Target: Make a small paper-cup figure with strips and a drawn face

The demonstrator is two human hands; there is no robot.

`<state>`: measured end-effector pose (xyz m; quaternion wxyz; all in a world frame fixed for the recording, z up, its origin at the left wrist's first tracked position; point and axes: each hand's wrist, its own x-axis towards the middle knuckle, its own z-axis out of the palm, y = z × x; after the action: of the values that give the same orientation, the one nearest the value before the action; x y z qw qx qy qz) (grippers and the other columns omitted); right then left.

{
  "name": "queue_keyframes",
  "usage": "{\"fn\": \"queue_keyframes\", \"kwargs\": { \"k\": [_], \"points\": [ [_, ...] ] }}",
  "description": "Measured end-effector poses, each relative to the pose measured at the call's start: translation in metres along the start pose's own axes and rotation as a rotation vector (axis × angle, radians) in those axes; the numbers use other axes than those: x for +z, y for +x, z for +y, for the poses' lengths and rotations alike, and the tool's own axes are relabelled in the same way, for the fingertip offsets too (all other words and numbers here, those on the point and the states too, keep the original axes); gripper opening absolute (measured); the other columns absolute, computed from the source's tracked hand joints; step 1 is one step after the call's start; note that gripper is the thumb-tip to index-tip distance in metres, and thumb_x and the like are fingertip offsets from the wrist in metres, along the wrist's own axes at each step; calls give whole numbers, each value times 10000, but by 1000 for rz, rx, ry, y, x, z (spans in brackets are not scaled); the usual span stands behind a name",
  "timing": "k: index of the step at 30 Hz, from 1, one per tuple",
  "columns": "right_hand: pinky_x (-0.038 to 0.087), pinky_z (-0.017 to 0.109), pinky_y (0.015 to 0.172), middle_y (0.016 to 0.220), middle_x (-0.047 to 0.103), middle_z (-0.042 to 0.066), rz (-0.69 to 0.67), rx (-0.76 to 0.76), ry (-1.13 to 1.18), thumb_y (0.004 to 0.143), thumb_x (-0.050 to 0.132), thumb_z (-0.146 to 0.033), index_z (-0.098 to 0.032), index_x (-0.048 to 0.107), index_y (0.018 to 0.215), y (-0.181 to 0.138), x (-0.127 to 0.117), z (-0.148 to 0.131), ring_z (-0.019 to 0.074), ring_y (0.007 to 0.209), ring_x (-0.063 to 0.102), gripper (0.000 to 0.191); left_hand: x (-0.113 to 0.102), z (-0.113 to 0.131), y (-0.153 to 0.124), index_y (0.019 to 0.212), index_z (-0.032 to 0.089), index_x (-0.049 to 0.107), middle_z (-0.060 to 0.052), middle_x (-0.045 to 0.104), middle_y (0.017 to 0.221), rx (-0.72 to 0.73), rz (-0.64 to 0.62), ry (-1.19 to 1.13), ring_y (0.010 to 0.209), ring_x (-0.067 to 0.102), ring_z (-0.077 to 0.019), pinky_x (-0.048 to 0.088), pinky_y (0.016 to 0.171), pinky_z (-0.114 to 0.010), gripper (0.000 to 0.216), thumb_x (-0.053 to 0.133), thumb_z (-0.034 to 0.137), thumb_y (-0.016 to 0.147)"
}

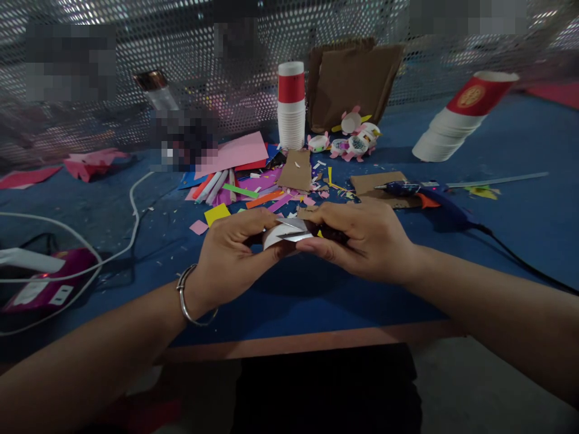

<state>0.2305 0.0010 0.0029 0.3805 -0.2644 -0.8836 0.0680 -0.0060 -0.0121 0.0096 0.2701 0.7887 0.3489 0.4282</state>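
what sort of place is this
Probably a craft workspace: a glue gun lies to the right, coloured paper scraps are strewn across the blue table, and the right hand holds scissors. Whether it's a classroom or workshop, I can't tell.

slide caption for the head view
Left hand with a white piece, right hand with scissors, over a blue table strewn with paper scraps, glue gun nearby.

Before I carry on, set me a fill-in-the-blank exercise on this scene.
The right hand holds a pair of ____.
The left hand holds a curved piece coloured ____.
The glue gun lies partly over brown ____.
In the picture, the upright cup stack stands to the ____ of the leaning cup stack.

Missing words: scissors; white; cardboard; left.
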Motion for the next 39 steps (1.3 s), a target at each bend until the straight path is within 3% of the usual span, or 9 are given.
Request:
{"fn": "queue_keyframes", "kwargs": {
  "k": [6,11,20,24,28,34,39],
  "points": [
    [276,288,561,620,564,-17,-12,22,-95,1117,504,-580,-179,673,820,1,-3,-5,110,543,460,527,0,6,2,832,226,777,-2,764,774,-66,-14,-36,701,653,-144,538,671,-282,74,832,243,878],
    [290,293,590,679,612,15,-90,128,-35,1104,495,-611,-187,681,843,2,-4,-3,132,597,507,531,-1,8,7,793,217,806,3,743,721,-179,-40,-154,648,602,-130,490,602,-251,128,889,309,821],
    [266,294,573,594,498,-25,-57,170,73,1098,483,-656,-198,548,693,6,3,3,97,543,413,615,-7,-7,14,828,189,818,-14,699,747,-335,-155,-156,669,571,-137,434,599,-257,310,894,490,816],
    [326,287,599,622,555,-17,-2,347,218,1042,537,-738,-196,575,729,7,1,4,106,576,484,627,-6,-9,15,877,181,816,-22,720,796,-363,-145,-201,705,590,-136,456,627,-249,315,922,466,799],
    [305,297,566,631,541,-14,41,509,278,938,580,-854,-191,620,747,9,0,9,117,584,466,691,-4,-9,14,864,174,812,-28,750,831,-410,-126,-336,724,623,-137,498,680,-255,314,971,415,741],
    [261,284,505,598,414,-49,-34,568,446,900,585,-892,-201,565,719,10,4,14,95,539,378,715,-2,-10,15,819,177,793,-9,740,793,-508,-137,-476,694,616,-114,492,678,-242,265,982,339,726],
    [320,271,518,571,465,-45,-92,560,449,930,592,-856,-201,570,724,11,3,11,100,534,442,686,-1,-11,15,846,161,798,-18,742,797,-591,-130,-561,689,617,-117,503,652,-229,294,999,294,678]
  ]
}}
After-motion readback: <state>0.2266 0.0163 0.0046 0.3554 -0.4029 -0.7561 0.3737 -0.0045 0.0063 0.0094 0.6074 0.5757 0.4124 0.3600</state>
